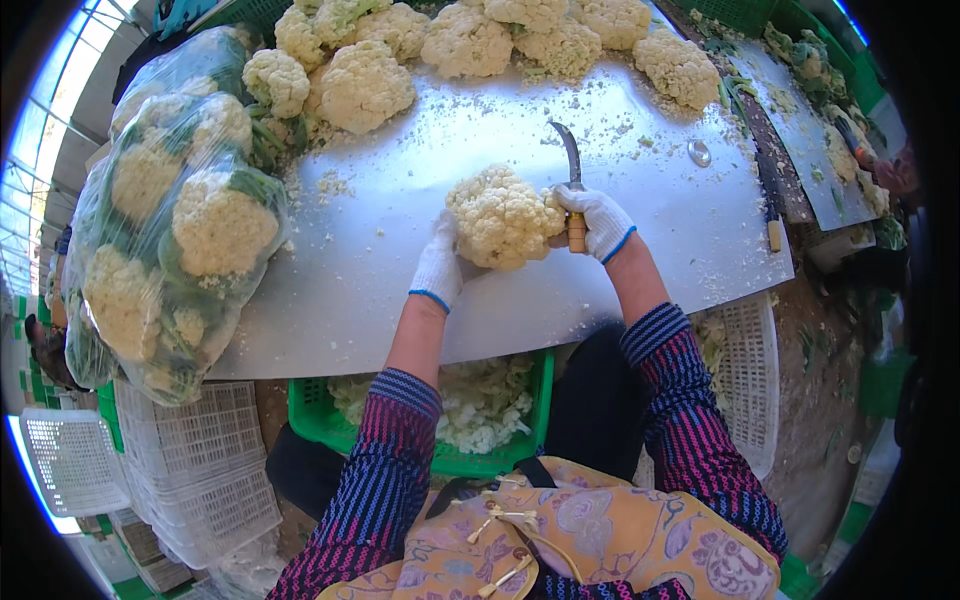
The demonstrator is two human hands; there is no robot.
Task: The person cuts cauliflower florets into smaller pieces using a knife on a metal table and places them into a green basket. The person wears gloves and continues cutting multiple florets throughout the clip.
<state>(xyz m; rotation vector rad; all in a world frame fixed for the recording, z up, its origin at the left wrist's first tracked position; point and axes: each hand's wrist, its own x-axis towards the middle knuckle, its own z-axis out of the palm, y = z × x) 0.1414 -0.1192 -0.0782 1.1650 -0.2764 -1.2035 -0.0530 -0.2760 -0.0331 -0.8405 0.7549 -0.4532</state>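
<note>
A cauliflower head [504, 217] is held between my two white-gloved hands just above the metal tabletop [360, 277]. My left hand [441, 259] supports its left side. With my right hand [596, 217] I grip the wooden handle of a curved knife [571, 150], its blade pointing away from me, while the fingers also touch the head's right side. More cauliflower heads [367, 88] lie along the far edge of the table. At the left, clear plastic bags [180, 225] hold several heads with green leaves.
Below the table edge is a green crate [420, 465] of cauliflower pieces. White plastic crates [195, 465] are stacked at lower left; another [754, 375] stands at right. A metal ring [699, 153] and a wooden-handled tool [774, 232] lie on the right. Another person's hand [892, 171] is at far right.
</note>
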